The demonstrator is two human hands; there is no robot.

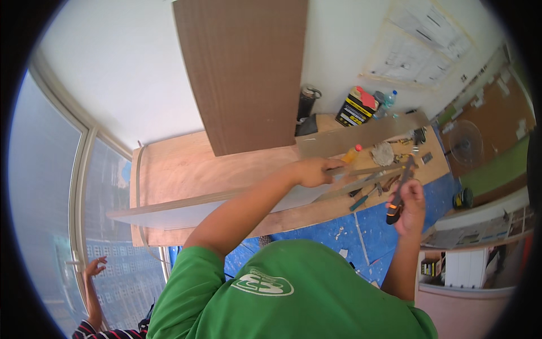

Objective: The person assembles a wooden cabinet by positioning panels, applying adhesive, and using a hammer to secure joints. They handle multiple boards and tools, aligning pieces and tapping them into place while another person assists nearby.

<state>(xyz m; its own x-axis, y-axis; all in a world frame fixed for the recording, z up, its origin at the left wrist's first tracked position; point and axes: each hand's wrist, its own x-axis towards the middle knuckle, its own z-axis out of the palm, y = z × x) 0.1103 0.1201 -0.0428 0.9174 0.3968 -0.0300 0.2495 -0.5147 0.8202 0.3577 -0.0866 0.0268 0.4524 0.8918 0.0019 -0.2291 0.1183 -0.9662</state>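
Observation:
My left hand (316,171) grips a thin wooden strip (367,169) and presses it against the edge of a long white-faced board (203,209) that lies across a plywood worktop (180,166). My right hand (411,204) is raised above the worktop's right end, closed around the black-and-orange handle of a hand tool (398,192) whose dark shaft points up toward the strip. My green shirt fills the lower middle of the view.
A brown cardboard sheet (243,73) leans on the white wall behind the worktop. Hand tools (367,195), a black bottle (306,101), a yellow-black box (357,107) and a water bottle (388,101) lie at the right end. Blue tarp (350,231) covers the floor. Another person's hand (93,265) shows lower left.

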